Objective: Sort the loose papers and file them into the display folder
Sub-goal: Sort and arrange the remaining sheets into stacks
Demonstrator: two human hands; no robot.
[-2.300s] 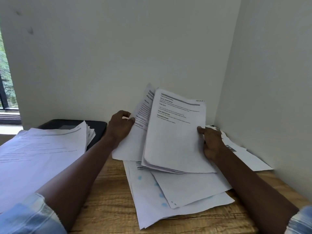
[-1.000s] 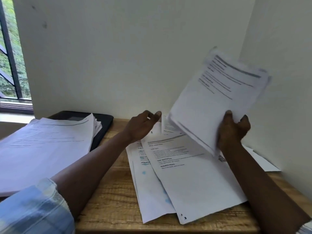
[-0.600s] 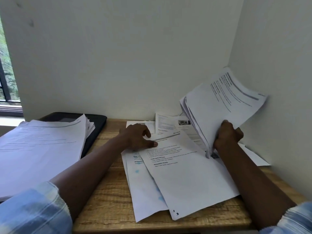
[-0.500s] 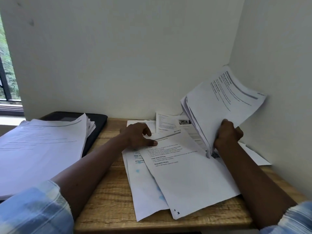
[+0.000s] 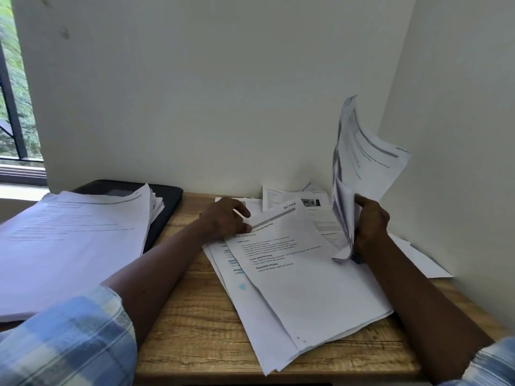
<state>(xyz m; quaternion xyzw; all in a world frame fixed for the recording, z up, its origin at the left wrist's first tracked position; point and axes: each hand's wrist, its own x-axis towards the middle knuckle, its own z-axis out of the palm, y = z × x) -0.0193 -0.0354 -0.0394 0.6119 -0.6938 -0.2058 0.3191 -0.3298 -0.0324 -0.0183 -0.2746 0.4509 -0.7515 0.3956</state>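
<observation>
Loose printed sheets lie fanned on the wooden desk in front of me. My left hand pinches the upper left corner of the top sheet, whose corner is lifted a little. My right hand grips a bundle of papers held nearly upright near the right wall. A thick sorted stack of papers lies at the left, on top of a black display folder, most of which it hides.
White walls close the desk at the back and on the right. More sheets lie flat in the right corner behind my right arm. A window is at the far left. The front desk edge runs along the bottom.
My right hand has swung the bundle from flat to nearly upright at the right. My left hand has let go of it and come down onto the top sheet's corner.
</observation>
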